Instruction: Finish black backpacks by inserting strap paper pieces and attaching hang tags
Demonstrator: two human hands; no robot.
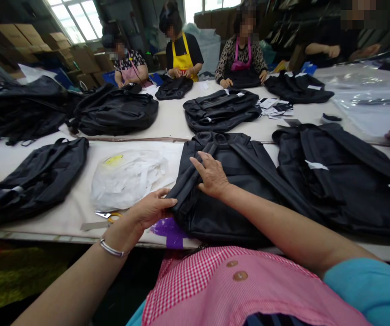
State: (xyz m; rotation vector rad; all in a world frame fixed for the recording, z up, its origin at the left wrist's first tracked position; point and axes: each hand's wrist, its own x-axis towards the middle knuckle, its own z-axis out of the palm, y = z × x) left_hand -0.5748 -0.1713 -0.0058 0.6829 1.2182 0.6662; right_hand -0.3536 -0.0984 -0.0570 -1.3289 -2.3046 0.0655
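Backpack (215, 219) centre of frame. Its strap (187, 182) slants upper right to lower left; left hand (151, 209) pinching low end, right hand (212, 175) loosely open over upper stretch.

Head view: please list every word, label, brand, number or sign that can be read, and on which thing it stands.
No text can be read.
Paper cards: any print is too small and blurred.
Plastic bag: yellow patch, no readable letters.
Middle front backpack: no readable label.
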